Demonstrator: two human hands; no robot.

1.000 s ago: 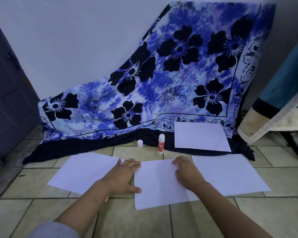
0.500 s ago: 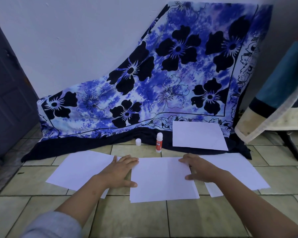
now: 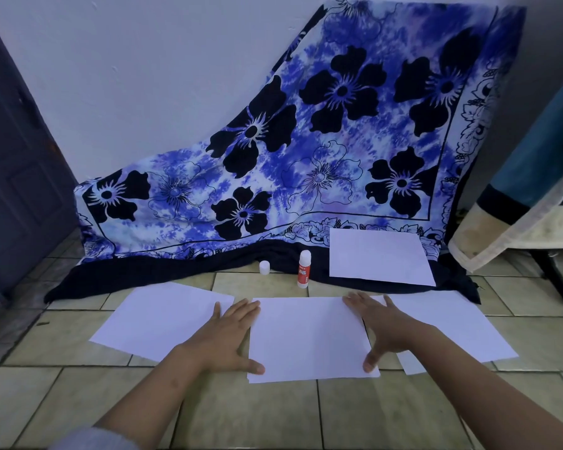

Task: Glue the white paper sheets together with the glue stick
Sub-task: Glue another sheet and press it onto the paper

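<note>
The middle paper sheet (image 3: 309, 339) lies flat on the tiled floor (image 3: 241, 414), framed by both hands. The left hand (image 3: 229, 341) is spread flat at its left edge; the right hand (image 3: 385, 329) is spread flat at its right edge. Nothing is pinched. The glue stick (image 3: 303, 269) stands upright and uncapped just beyond the grip, its long axis vertical, nearer the right hand by judgement. Its cap (image 3: 264, 267) stands to its left. The red label cannot be read.

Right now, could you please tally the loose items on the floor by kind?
White paper sheets: 4 visible (left, centre, right, far one on the cloth)
Glue stick: 1
Glue cap: 1
Total: 6
</note>
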